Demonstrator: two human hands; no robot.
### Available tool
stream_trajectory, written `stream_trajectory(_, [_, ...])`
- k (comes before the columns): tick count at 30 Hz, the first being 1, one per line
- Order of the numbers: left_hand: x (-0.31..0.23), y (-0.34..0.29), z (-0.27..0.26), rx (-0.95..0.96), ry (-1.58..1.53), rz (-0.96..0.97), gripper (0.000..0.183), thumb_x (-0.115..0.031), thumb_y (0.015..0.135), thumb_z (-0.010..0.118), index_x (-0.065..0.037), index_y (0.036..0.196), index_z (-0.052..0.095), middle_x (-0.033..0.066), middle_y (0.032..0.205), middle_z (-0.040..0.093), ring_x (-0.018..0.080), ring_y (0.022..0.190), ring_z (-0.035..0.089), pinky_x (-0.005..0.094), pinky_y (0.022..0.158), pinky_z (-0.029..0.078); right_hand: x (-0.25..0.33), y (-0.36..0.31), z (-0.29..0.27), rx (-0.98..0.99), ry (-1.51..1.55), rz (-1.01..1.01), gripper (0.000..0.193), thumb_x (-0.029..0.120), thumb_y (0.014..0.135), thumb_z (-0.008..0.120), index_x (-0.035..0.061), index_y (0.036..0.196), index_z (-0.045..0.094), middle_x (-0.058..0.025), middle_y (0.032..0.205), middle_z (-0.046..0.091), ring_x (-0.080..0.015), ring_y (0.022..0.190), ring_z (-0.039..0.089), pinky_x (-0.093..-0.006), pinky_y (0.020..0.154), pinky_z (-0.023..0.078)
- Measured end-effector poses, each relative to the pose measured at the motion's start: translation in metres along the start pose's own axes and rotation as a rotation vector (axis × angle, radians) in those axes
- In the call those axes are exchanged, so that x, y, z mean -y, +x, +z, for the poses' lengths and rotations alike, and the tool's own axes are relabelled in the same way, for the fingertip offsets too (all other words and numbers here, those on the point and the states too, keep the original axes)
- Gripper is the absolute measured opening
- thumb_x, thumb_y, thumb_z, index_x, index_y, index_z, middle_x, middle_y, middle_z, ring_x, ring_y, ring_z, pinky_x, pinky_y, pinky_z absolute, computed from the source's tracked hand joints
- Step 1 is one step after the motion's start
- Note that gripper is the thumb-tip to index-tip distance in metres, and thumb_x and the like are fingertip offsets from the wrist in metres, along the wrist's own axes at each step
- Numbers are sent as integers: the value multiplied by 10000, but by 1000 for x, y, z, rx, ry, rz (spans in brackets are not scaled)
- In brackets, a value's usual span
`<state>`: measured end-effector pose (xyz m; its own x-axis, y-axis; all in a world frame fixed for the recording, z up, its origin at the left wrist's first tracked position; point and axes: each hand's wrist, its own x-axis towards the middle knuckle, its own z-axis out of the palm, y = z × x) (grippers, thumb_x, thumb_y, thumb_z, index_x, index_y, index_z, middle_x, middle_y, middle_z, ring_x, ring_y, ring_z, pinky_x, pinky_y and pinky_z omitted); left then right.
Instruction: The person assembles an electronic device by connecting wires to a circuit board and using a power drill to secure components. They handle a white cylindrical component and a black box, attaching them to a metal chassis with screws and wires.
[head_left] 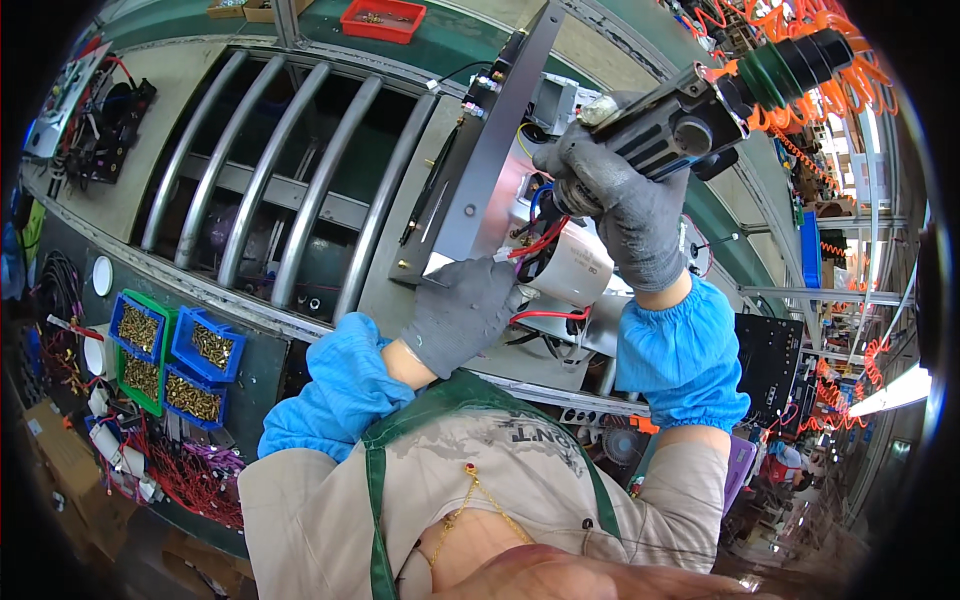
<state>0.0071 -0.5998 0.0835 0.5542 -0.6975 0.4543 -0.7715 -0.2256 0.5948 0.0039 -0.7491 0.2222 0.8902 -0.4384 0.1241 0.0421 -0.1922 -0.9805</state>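
My right hand (630,190), in a grey glove, is wrapped around a dark power driver (665,125) with a green ribbed collar. The driver is tilted, its narrow end down beside red and blue wires (545,238). Below those wires a white cylinder (575,265) lies within an opened metal unit with a tall dark panel (490,140). My left hand (465,310), also gloved, is closed next to the cylinder and the panel's lower end. A white connector (503,255) sits by its fingertips; what the fingers hold is hidden.
Metal rollers (250,180) run along the left of the bench. Blue bins (208,345) and a green bin (140,380) hold small brass-coloured parts, beside bundled red wires (200,475). A red tray (383,18) stands at the back. Orange coiled hoses (790,30) hang at the right.
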Motion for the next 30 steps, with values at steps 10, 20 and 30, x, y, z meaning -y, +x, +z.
stream_trajectory(10, [1,-2,1,-15,25,0,166,-238,774,633,-91,816,569,83,694,561,255,631,592,380,546,487,8,-2,10,9,-2,15,341,26,743,651,-9,1059,530,-101,777,611,-154,675,624,-258,520,478])
stream_trajectory(20, [-14,1,-19,114,-376,-319,256,-223,824,587,-46,1007,566,69,757,577,229,664,582,358,603,475,48,-23,-56,268,464,-306,239,165,833,582,-29,973,575,-143,802,595,-163,615,557,-293,573,477])
stream_trajectory(30, [-62,18,-45,216,-1604,-724,354,31,868,402,93,1215,429,212,1147,533,273,1066,582,302,905,535,26,-68,-118,379,659,-561,470,394,892,495,-24,1098,561,-156,902,501,-307,861,577,-455,744,552])
